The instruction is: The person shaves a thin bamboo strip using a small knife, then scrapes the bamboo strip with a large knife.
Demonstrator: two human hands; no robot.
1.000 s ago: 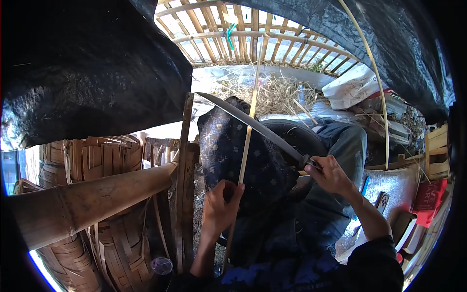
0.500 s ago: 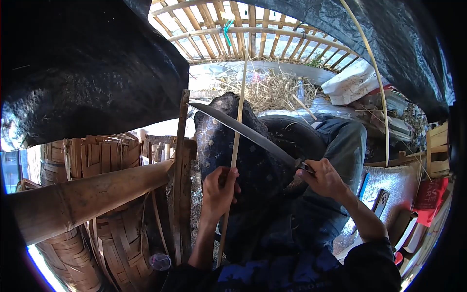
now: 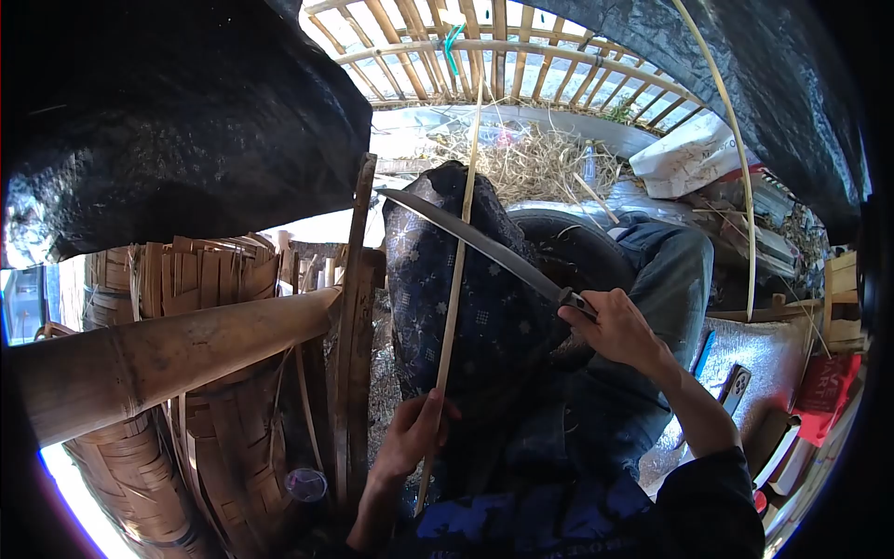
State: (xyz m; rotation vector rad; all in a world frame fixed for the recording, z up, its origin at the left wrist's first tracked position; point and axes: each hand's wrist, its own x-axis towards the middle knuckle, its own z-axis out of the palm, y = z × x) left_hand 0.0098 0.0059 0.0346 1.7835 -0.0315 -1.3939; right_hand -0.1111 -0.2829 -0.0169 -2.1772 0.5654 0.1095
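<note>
A long thin bamboo strip (image 3: 453, 303) runs upward from my lap across a dark patterned cloth (image 3: 498, 326) draped over my leg. My left hand (image 3: 414, 430) is closed on the strip's lower part, thumb on top. Closed around the handle of a long knife (image 3: 484, 244) is my right hand (image 3: 612, 326). The blade points up and to the left, crossing the strip well above my left hand, and appears to touch it. The strip's bottom end is hidden near my shirt.
At the left lie a thick bamboo pole (image 3: 186, 359), woven baskets (image 3: 223, 447) and an upright wooden post (image 3: 354, 326). Straw (image 3: 531, 163) and a bamboo fence (image 3: 503, 45) are ahead. A phone (image 3: 736, 387) and a red bag (image 3: 824, 396) sit at the right.
My left hand has moved down along the strip, toward my body. The strip's top end sits lower than a second ago. My right hand still holds the knife across it.
</note>
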